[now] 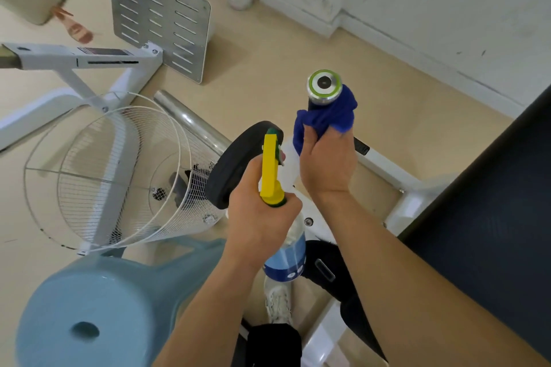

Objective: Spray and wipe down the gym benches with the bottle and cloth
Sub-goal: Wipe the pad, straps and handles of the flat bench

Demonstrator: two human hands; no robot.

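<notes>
Bar (316, 104) beneath blue cloth (328, 118), perhaps padded; dark bench (492, 217) edge-cropped.

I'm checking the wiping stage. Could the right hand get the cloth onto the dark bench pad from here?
Probably yes. The right hand holds the blue cloth around a handle end, and the dark bench pad lies just to its right with nothing visible between.

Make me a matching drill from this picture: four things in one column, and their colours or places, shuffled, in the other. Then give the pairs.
Things:
1. cloth
2. spray bottle
3. stool
4. fan guard

Descriptions:
A. pale blue, bottom left
B. white wire, on the floor at left
C. dark blue, wrapped round the handle end in the right hand
D. yellow trigger top, gripped in the left hand

Pairs: 1-C, 2-D, 3-A, 4-B
</notes>
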